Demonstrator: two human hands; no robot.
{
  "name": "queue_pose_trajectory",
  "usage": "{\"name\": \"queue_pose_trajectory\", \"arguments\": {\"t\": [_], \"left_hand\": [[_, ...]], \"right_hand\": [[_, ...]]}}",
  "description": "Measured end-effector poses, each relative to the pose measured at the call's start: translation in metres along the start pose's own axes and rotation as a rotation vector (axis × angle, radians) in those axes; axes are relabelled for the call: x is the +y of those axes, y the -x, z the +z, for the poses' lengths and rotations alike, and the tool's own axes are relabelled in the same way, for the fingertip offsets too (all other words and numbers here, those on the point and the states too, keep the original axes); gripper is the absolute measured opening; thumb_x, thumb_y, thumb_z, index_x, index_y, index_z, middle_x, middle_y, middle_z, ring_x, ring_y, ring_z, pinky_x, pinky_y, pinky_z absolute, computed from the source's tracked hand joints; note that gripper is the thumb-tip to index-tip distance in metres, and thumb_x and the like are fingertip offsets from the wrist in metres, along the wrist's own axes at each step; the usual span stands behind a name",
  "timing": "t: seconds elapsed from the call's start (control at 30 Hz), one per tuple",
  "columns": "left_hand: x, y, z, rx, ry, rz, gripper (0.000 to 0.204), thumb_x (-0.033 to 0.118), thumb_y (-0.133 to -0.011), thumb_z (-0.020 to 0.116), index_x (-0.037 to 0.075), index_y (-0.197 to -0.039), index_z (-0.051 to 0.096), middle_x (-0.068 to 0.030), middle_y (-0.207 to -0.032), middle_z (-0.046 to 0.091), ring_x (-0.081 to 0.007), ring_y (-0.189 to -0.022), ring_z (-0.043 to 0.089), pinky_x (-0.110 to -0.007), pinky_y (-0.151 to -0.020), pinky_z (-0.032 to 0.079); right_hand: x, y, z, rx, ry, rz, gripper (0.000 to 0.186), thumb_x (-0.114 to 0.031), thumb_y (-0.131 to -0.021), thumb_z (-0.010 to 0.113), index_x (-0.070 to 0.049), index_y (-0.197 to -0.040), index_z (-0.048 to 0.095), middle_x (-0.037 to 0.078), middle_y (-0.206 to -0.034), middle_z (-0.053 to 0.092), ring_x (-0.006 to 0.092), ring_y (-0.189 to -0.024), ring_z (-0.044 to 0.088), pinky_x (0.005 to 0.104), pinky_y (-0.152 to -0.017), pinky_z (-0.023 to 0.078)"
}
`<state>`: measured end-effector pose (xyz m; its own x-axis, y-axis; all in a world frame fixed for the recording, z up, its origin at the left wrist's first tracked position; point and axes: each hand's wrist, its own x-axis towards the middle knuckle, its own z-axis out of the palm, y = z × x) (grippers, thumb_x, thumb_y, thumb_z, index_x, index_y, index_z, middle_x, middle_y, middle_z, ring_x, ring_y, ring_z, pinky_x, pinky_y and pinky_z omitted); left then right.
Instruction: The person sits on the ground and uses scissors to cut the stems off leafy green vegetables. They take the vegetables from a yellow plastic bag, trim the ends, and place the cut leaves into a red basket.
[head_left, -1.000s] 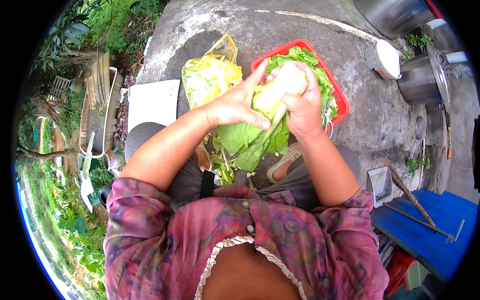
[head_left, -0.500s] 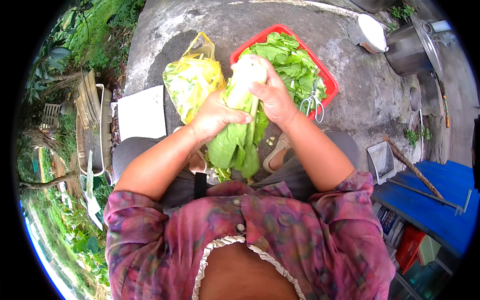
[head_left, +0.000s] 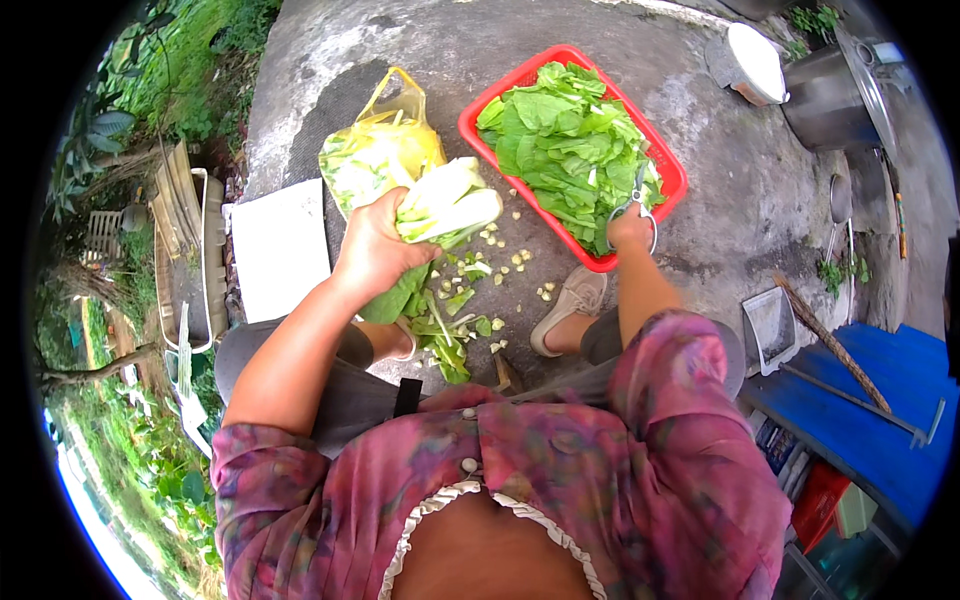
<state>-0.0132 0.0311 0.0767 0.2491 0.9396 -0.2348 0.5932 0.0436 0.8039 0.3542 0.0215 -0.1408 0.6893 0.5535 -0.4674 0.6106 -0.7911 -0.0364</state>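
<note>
My left hand is closed around a head of leafy greens, its thick pale stalks pointing right and its green leaves hanging below my wrist. Over the near right corner of a red basket, my right hand grips the handles of a pair of scissors. The blades point away from me and rest against loose green leaves that fill the basket. Just beyond the held head stands a yellow plastic bag with more greens inside.
Cut stem ends and leaf scraps litter the ground between my feet. A white board lies left of the bag. A white bucket and a large metal pot stand far right. A grey tray sits at right.
My right hand has left the greens and moved right to the scissors at the basket. My left hand has shifted left with the head of greens, its stalks now tilted right.
</note>
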Motion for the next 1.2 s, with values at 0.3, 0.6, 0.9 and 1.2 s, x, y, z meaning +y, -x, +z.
{"name": "queue_pose_trajectory", "arguments": {"t": [0.3, 0.6, 0.9, 1.2], "left_hand": [[0.014, -0.006, -0.005, -0.047, -0.080, -0.081, 0.044, 0.004, -0.057, 0.078, 0.000, -0.096, 0.058, -0.0094, -0.083, 0.066, -0.0142, -0.077, 0.062, -0.028, -0.075, 0.048], [0.008, -0.001, -0.007, -0.005, -0.086, 0.076, 0.044, 0.008, -0.058, 0.078, 0.002, -0.097, 0.057, -0.0113, -0.086, 0.066, -0.0195, -0.080, 0.064, -0.029, -0.076, 0.048], [-0.017, 0.007, -0.007, -0.006, -0.055, 0.165, 0.039, 0.009, -0.059, 0.077, 0.002, -0.093, 0.059, -0.0113, -0.083, 0.066, -0.0215, -0.077, 0.063, -0.031, -0.074, 0.048], [-0.058, 0.010, 0.015, -0.260, 0.272, -0.002, 0.046, 0.002, -0.059, 0.076, -0.002, -0.101, 0.060, -0.0103, -0.086, 0.066, -0.0175, -0.078, 0.060, -0.028, -0.079, 0.047]], "right_hand": [[0.033, -0.031, 0.030, 0.090, -0.076, 0.104, 0.051, -0.026, -0.084, 0.052, -0.009, -0.128, 0.032, 0.020, -0.109, 0.059, 0.0350, -0.101, 0.059, 0.0443, -0.085, 0.046], [0.055, -0.019, -0.006, -0.018, -0.276, 0.028, 0.030, -0.022, -0.081, 0.051, 0.002, -0.092, 0.064, 0.024, -0.096, 0.063, 0.0359, -0.096, 0.061, 0.0426, -0.079, 0.048], [0.030, 0.095, -0.092, -0.461, -0.845, -0.197, 0.041, -0.005, -0.068, 0.063, -0.006, -0.107, 0.051, 0.010, -0.079, 0.057, 0.0220, -0.065, 0.057, 0.0386, -0.053, 0.050], [0.000, 0.227, -0.043, -0.284, -0.784, -0.843, 0.057, -0.024, -0.069, 0.077, -0.004, -0.112, 0.045, 0.010, -0.089, 0.057, 0.0200, -0.079, 0.056, 0.0316, -0.071, 0.045]]}}
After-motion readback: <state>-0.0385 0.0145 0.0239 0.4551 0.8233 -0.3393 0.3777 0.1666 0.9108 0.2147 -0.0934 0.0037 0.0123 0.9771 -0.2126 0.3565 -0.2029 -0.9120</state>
